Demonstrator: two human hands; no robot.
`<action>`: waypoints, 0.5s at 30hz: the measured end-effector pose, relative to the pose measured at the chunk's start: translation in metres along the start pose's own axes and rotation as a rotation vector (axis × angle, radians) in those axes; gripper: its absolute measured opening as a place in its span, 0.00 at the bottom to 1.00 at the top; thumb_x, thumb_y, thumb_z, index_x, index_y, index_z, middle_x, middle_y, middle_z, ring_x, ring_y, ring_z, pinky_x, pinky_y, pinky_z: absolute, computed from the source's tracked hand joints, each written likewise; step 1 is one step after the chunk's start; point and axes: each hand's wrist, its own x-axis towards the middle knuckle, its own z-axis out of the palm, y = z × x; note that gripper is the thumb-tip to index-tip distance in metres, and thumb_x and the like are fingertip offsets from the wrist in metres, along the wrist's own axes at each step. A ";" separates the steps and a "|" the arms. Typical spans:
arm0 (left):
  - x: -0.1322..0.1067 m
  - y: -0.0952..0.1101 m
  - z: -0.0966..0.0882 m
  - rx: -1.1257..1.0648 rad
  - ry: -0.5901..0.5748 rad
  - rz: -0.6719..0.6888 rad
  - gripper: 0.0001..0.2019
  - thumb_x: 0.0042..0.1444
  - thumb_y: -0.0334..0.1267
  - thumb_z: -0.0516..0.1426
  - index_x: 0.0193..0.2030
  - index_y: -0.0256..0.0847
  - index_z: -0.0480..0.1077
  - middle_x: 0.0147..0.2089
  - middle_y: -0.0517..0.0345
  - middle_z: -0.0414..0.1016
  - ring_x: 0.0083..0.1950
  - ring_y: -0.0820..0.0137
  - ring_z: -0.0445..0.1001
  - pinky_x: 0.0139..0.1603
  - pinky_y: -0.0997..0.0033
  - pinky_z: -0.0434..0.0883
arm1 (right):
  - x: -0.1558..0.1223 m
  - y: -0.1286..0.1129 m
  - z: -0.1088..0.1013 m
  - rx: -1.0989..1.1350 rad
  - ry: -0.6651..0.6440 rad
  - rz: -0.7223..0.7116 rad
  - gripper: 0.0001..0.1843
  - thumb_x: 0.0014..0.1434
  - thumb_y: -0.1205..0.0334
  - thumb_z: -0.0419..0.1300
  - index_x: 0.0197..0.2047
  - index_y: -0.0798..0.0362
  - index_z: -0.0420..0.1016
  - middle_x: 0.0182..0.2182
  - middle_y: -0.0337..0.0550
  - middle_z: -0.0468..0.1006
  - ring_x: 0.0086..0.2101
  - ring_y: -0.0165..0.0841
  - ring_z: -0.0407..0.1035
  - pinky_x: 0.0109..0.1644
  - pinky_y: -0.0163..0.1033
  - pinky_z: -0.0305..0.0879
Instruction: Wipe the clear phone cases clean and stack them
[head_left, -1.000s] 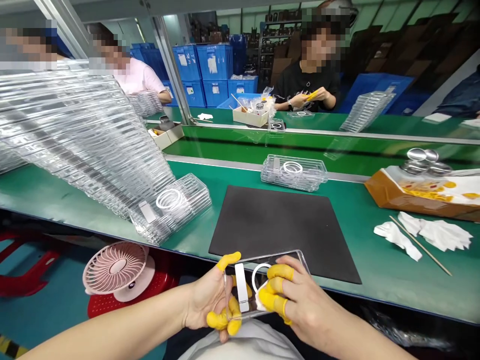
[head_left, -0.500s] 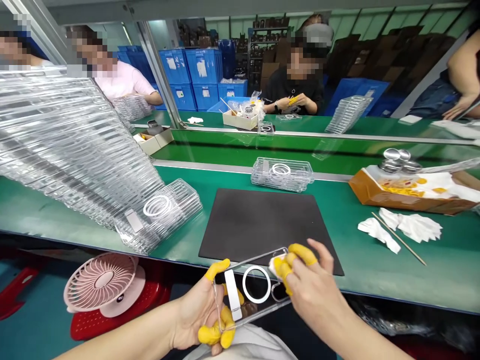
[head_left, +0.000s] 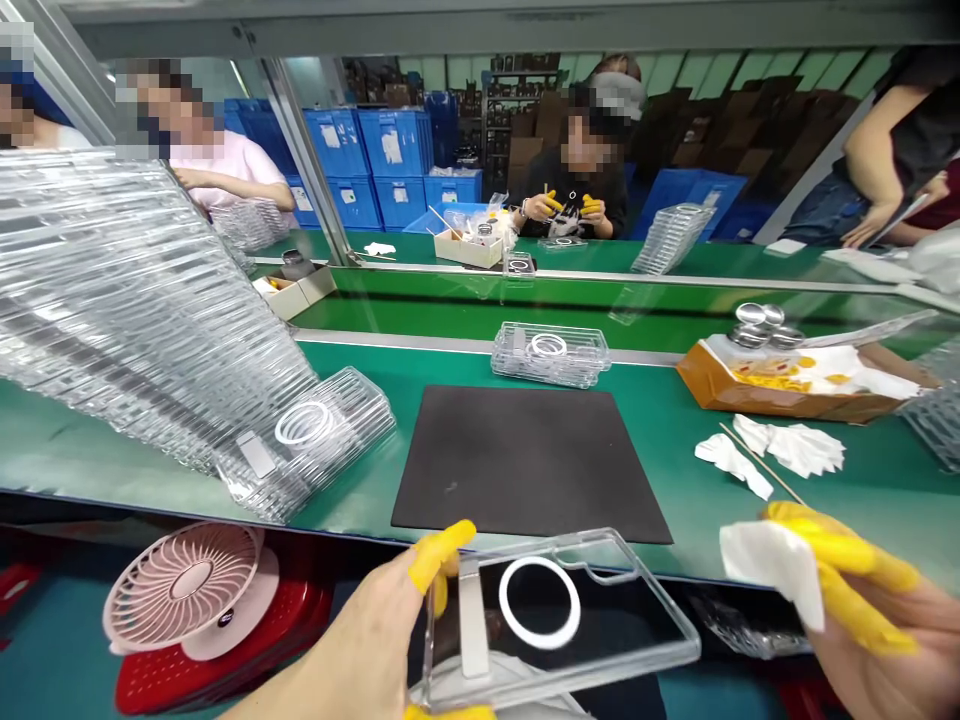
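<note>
Low in front of me, my left hand (head_left: 390, 610), with yellow finger cots, grips the end of a clear phone case (head_left: 622, 625). The case carries a white ring and a white bar, and its camera cutout points away from that hand. At the lower right, my right hand (head_left: 862, 590), also in yellow finger cots, pinches a folded white wipe (head_left: 776, 565), apart from the case. Beyond the case lies a black mat (head_left: 525, 455) on the green table (head_left: 442, 360).
Stacked clear cases (head_left: 322, 430) lean on the left; a smaller case stack (head_left: 551, 350) sits behind the mat. At right are an orange-brown box (head_left: 795, 395), crumpled wipes (head_left: 795, 445) and a wooden stick (head_left: 757, 460). A pink fan (head_left: 199, 580) stands below left. People work across the table.
My right hand has moved off the case to the right with the wipe. The case is now nearer the camera, its far end swung rightward, still in my left hand.
</note>
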 end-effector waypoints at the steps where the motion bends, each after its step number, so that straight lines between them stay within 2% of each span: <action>1: 0.000 -0.003 0.001 0.170 0.087 0.167 0.44 0.47 0.53 0.66 0.68 0.46 0.52 0.51 0.49 0.73 0.51 0.56 0.75 0.54 0.59 0.73 | 0.006 0.007 -0.002 0.043 0.062 0.047 0.17 0.48 0.53 0.71 0.43 0.39 0.78 0.41 0.42 0.78 0.44 0.43 0.72 0.44 0.43 0.74; 3: 0.002 -0.015 0.009 0.383 0.187 0.381 0.49 0.46 0.52 0.67 0.70 0.41 0.47 0.56 0.42 0.72 0.56 0.52 0.73 0.57 0.57 0.72 | 0.015 0.018 0.007 0.044 0.065 0.049 0.19 0.43 0.50 0.73 0.39 0.43 0.80 0.39 0.43 0.78 0.43 0.45 0.73 0.45 0.47 0.74; 4: 0.003 -0.022 0.014 0.442 0.194 0.417 0.49 0.47 0.52 0.66 0.70 0.38 0.46 0.57 0.39 0.71 0.57 0.52 0.73 0.58 0.57 0.72 | 0.018 0.020 0.015 0.008 0.017 0.010 0.18 0.43 0.49 0.72 0.38 0.45 0.80 0.39 0.44 0.78 0.44 0.45 0.72 0.47 0.49 0.73; 6: 0.004 -0.034 0.023 0.492 0.169 0.410 0.51 0.47 0.53 0.66 0.70 0.36 0.45 0.57 0.37 0.72 0.57 0.51 0.74 0.57 0.57 0.73 | 0.020 0.019 0.038 -0.125 -0.095 -0.136 0.13 0.50 0.51 0.69 0.38 0.46 0.80 0.42 0.45 0.78 0.47 0.44 0.70 0.54 0.52 0.68; 9: 0.004 -0.045 0.030 0.491 0.131 0.348 0.52 0.46 0.52 0.67 0.70 0.38 0.43 0.59 0.37 0.71 0.57 0.50 0.74 0.56 0.56 0.74 | 0.011 0.002 0.077 -0.346 -0.231 -0.413 0.07 0.61 0.58 0.61 0.41 0.44 0.79 0.48 0.45 0.75 0.53 0.42 0.64 0.59 0.54 0.60; 11: 0.003 -0.047 0.032 0.475 0.127 0.332 0.51 0.46 0.51 0.67 0.71 0.40 0.43 0.60 0.37 0.70 0.59 0.50 0.73 0.57 0.54 0.74 | -0.002 -0.013 0.104 -0.442 -0.317 -0.581 0.07 0.62 0.62 0.59 0.42 0.44 0.79 0.45 0.44 0.76 0.54 0.41 0.63 0.58 0.54 0.59; 13: 0.003 -0.048 0.033 0.456 0.130 0.314 0.53 0.46 0.51 0.67 0.71 0.41 0.41 0.60 0.37 0.70 0.58 0.49 0.74 0.56 0.52 0.74 | -0.018 -0.026 0.127 -0.474 -0.401 -0.718 0.09 0.63 0.67 0.57 0.40 0.47 0.78 0.39 0.43 0.77 0.50 0.40 0.66 0.57 0.53 0.59; 15: 0.003 -0.048 0.033 0.442 0.121 0.277 0.56 0.43 0.53 0.68 0.72 0.43 0.38 0.58 0.38 0.72 0.55 0.48 0.76 0.53 0.50 0.75 | -0.035 -0.032 0.138 -0.448 -0.479 -0.817 0.12 0.62 0.72 0.53 0.38 0.50 0.76 0.34 0.42 0.76 0.44 0.36 0.68 0.56 0.50 0.58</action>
